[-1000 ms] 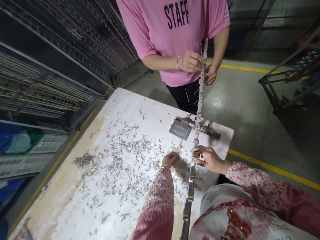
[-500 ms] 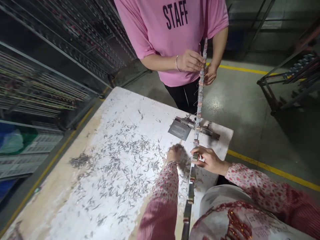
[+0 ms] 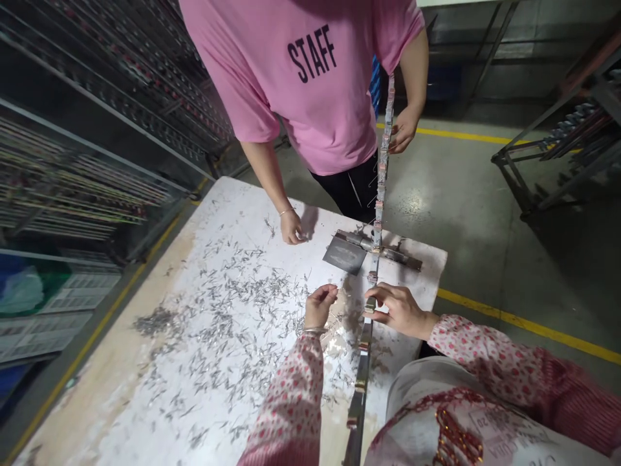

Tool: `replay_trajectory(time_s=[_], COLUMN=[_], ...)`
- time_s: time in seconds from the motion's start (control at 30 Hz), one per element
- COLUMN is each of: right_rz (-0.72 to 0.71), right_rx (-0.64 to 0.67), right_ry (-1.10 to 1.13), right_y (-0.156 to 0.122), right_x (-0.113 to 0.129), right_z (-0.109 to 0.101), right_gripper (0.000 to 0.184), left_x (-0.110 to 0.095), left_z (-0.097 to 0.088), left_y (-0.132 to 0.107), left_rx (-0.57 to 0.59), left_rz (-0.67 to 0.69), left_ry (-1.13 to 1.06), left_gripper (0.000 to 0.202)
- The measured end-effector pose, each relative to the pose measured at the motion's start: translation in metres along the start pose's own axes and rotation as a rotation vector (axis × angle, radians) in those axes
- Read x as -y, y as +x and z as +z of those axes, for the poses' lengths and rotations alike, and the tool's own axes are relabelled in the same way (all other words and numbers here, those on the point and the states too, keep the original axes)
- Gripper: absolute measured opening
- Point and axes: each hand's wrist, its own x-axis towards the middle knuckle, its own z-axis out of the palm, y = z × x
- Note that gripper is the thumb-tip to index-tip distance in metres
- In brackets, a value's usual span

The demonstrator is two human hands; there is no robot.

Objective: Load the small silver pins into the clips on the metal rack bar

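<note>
A long metal bar [image 3: 378, 194] with small clips along it runs from my lap across the table's right side and up past a metal bracket [image 3: 373, 246]. My right hand [image 3: 398, 309] pinches a clip on the bar just in front of the bracket. My left hand [image 3: 319, 306] is raised a little above the table, fingers pinched on what looks like a thin metal pin. Across the table stands a person in a pink shirt [image 3: 310, 71]; one of their hands [image 3: 292, 228] reaches down to the pins on the table, the other [image 3: 402, 129] holds the bar's far part.
Several loose metal pins [image 3: 228, 317] lie scattered over the worn white table [image 3: 145, 388]. Racks of long rods [image 3: 87, 162] stand at the left. A metal frame [image 3: 548, 155] stands on the concrete floor at the right, beside yellow floor lines.
My left hand has lifted off the pins and moved left, fingers pinched. The other person's hand left the bar and came down to the table. My right hand stays on the bar.
</note>
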Motion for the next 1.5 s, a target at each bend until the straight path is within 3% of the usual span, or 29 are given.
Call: replay_trajectory(time_s=[0.1,0.23,0.37,0.47,0.57,0.67,0.8,0.93,1.1,1.5], right_rz=[-0.025,-0.043,-0.043,-0.039,-0.026,0.0,0.012,-0.003,-0.014,-0.034], right_rx=[-0.017,-0.035,-0.042,-0.065,-0.08,-0.044,0.012,0.059,0.058,0.07], right_ry=[-0.071,-0.089,-0.096,-0.112,-0.115,-0.139,-0.172,-0.163,-0.126,-0.1], right_y=[-0.001,-0.002,-0.004,-0.006,-0.007,-0.006,-0.005,-0.004,-0.003,-0.003], right_x=[-0.001,-0.002,-0.003,-0.004,-0.003,-0.001,-0.001,-0.003,-0.003,-0.006], right_z=[0.002,0.002,0.002,0.002,0.002,0.002,0.001,0.001,-0.002,-0.001], right_gripper=[0.031,0.032,0.03,0.03,0.03,0.027,0.025,0.022,0.017,0.015], left_x=[-0.018,-0.012,0.016,0.019,-0.008,-0.054,-0.111,-0.145,-0.161,-0.17], left_z=[-0.019,-0.024,-0.015,-0.014,-0.017,-0.02,-0.019,-0.012,-0.009,-0.008], left_y=[-0.012,-0.013,-0.008,-0.012,-0.026,-0.047,-0.072,-0.086,-0.09,-0.091], left_rx=[0.065,0.163,0.044,-0.013,-0.015,-0.014,-0.004,0.058,0.121,0.212], left_rz=[0.103,-0.024,-0.11,-0.108,0.002,0.199,0.489,0.734,0.882,0.988], left_ry=[-0.12,-0.04,0.034,-0.008,-0.121,-0.175,-0.068,0.047,0.125,0.206], left_gripper=[0.037,0.029,0.031,0.043,0.044,0.034,0.018,0.008,0.004,0.009])
